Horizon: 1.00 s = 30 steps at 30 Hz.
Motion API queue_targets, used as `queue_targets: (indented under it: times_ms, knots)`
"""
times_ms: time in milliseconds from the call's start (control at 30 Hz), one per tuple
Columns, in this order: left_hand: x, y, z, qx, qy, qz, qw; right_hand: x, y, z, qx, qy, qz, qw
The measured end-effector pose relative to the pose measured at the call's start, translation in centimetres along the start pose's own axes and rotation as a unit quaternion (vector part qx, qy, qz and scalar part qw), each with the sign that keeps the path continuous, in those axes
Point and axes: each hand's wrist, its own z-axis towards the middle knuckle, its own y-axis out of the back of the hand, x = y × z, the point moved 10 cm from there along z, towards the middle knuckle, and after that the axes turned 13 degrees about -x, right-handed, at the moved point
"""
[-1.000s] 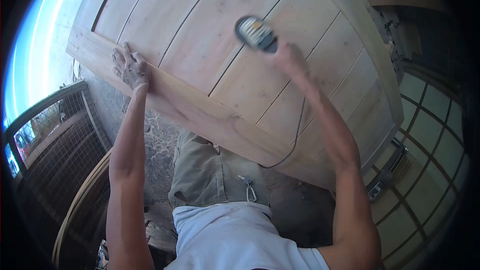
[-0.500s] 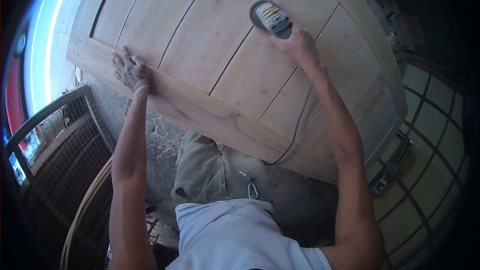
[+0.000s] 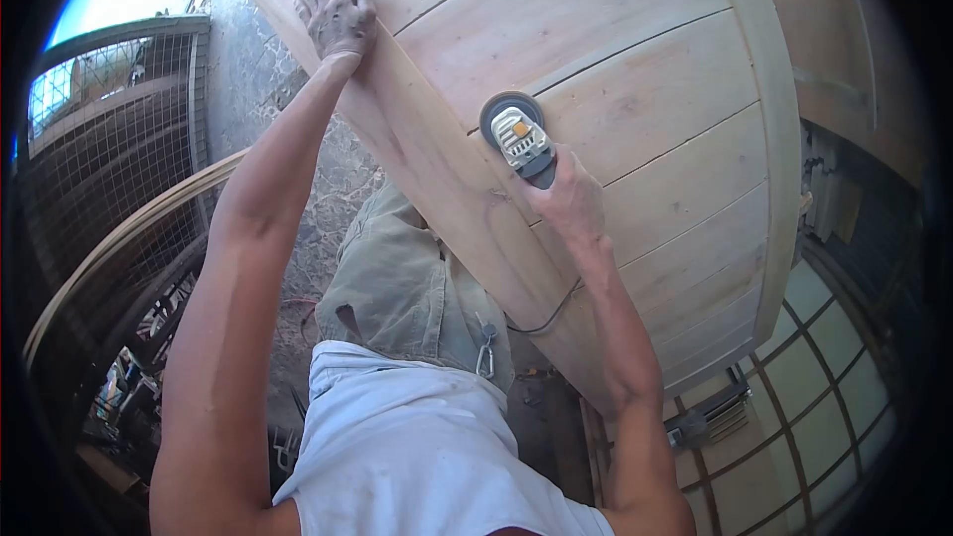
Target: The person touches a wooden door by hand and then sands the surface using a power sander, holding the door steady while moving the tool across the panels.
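Note:
A large pale wooden door (image 3: 635, 69) with grooved planks and a raised border lies in front of me. My right hand (image 3: 572, 201) is wrapped round the grip of a disc sander (image 3: 522, 137), which has a round dark disc and a light vented housing with an orange patch. The disc rests on the planks, close to the near border rail (image 3: 437, 174). My left hand (image 3: 340, 15) lies on that rail farther up, palm down with fingers spread, holding nothing. A dark cord (image 3: 546, 328) runs over the rail below my right forearm.
A wire-mesh frame (image 3: 119, 104) stands at left, with long bent strips (image 3: 139, 208) beside it. Rough concrete floor (image 3: 243, 60) shows between it and the door. At lower right is a gridded panel (image 3: 809, 387). Keys on a carabiner (image 3: 485, 349) hang at my waist.
The sander in my right hand has come nearer, from mid-plank to beside the near rail. My view has turned, so the door appears rotated. My left hand stays flat on the rail.

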Motion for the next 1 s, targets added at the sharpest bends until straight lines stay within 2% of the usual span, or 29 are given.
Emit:
queue_targets:
  times_ms: [167, 267, 467, 867, 1000]
  knots:
    - [-0.1, 0.1, -0.1, -0.005, -0.007, 0.006, 1.000, 0.6, 0.3, 0.0, 0.017, 0.001, -0.017, 1.000]
    - [0.0, 0.1, -0.2, 0.000, -0.006, 0.008, 1.000, 1.1, 0.9, 0.4, -0.003, 0.051, -0.017, 0.999]
    - [-0.1, 0.0, -0.1, 0.011, -0.004, 0.007, 1.000, -2.3, 3.8, 3.0, -0.009, 0.025, -0.069, 0.997]
    - [0.2, -0.1, -0.2, 0.033, 0.004, 0.009, 0.999, -4.8, 6.7, 5.6, 0.013, -0.007, -0.075, 0.997]
    - [0.1, -0.1, -0.1, 0.036, 0.006, 0.005, 0.999, -5.3, 8.0, 7.0, -0.014, 0.001, -0.071, 0.997]
